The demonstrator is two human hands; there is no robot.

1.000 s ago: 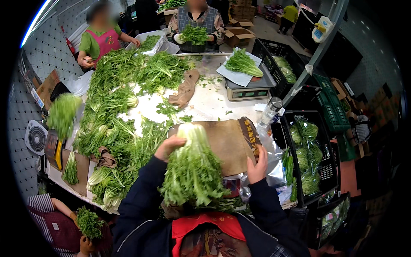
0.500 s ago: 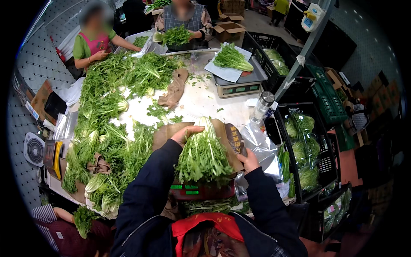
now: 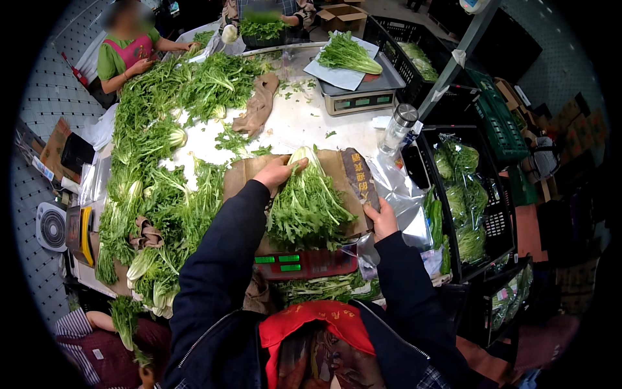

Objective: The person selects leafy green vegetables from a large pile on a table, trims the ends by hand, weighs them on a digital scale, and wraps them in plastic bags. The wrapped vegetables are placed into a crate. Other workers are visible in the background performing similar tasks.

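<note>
My left hand (image 3: 277,172) is closed round the pale root end of a bunch of frilly leafy greens (image 3: 308,211), its leaves fanned toward me. Beneath the bunch lies a brown printed sheet (image 3: 346,175); whether it is cloth or paper I cannot tell. The sheet's right edge is pinched between the thumb and fingers of my right hand (image 3: 382,220). Sheet and greens rest over a red scale (image 3: 324,262) with lit green displays, its top mostly hidden.
Loose greens (image 3: 152,162) cover the table's left side. A second scale (image 3: 359,100) bearing a bunch, a clear bottle (image 3: 397,129) and plastic bags (image 3: 402,194) stand to the right, beside a black crate (image 3: 502,240) of bagged greens. Co-workers handle greens across the table and at lower left.
The view has shifted, so the table's far side sits higher. The bunch lies flatter on the sheet and my left hand stays on its root end. My right hand still grips the sheet's edge.
</note>
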